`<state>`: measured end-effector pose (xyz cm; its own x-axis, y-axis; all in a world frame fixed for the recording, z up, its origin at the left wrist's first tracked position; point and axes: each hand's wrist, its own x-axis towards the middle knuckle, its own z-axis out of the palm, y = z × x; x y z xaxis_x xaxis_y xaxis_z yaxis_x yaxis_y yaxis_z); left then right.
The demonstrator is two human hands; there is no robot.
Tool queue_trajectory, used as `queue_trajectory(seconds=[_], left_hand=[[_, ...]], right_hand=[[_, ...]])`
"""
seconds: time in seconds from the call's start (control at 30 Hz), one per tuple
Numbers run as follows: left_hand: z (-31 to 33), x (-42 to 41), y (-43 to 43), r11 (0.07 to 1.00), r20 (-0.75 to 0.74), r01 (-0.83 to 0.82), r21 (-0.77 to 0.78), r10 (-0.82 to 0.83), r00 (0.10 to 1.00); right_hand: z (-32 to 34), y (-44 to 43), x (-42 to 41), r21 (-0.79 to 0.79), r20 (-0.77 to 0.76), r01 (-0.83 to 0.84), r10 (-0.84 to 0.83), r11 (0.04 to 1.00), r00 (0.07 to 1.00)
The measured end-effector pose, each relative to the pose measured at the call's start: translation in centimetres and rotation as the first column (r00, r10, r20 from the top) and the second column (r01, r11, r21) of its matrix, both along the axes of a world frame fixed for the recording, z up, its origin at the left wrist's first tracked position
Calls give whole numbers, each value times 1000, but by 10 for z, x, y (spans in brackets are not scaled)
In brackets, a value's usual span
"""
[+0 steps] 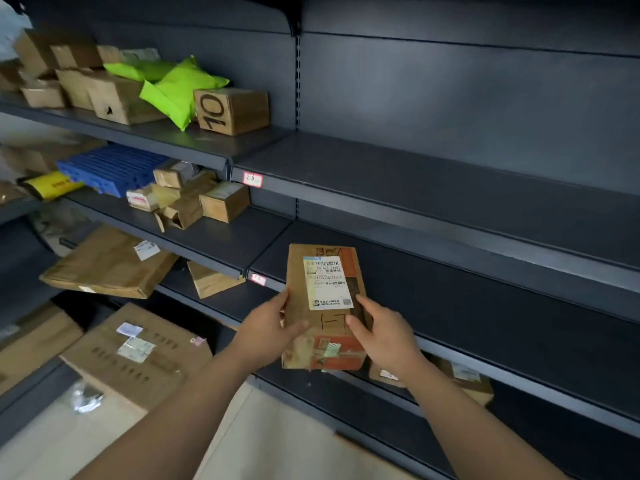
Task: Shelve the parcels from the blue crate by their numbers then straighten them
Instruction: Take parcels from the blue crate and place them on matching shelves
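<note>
**One parcel gripped in two hands at the shelf front**

I see one brown parcel [325, 306] at 6 o'clock, just below the centre of my view. Its one white barcode label faces up, and its far end lies over the front edge of a dark shelf [467, 271]. Two hands grip it. The left hand [266, 323] clasps its 8 o'clock edge with the thumb on the top face. The right hand [384, 330] clasps its 4 o'clock edge, with the thumb on top and the fingers curled round the side.

I count two red-bordered shelf tags: the upper tag [252, 179] at 11 o'clock of the parcel and the lower tag [258, 279] at 9 o'clock, near it.

At 10 o'clock of my view, the upper shelf carries one box marked "10" [231, 110] and two lime-green mailers [180, 88] just beside it. Lower, at 9 o'clock, are one blue crate [110, 168], one yellow mailer [52, 185] and several small cartons [194, 199], which I cannot count exactly. At 8 o'clock lie one flat brown package [107, 265], tilted, and one large carton [138, 355].
</note>
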<state>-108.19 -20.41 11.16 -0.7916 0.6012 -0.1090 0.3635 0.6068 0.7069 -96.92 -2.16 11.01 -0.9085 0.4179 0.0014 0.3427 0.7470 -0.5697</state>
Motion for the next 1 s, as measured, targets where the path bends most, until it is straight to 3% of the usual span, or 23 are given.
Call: queue_trajectory(seconds=[0.37, 0.6, 1.0], left_hand=[[-19, -164, 13, 973, 179, 229, 21, -229, 957], [-38, -214, 54, 970, 135, 243, 25, -244, 960], [-87, -267, 109, 980, 182, 169, 106, -186, 966]], right_hand=[[-34, -9, -138, -87, 53, 177, -173, 980, 983], [-51, 25, -191, -92, 96, 192, -183, 977, 978], [-84, 80, -247, 0, 204, 157, -153, 988, 967]])
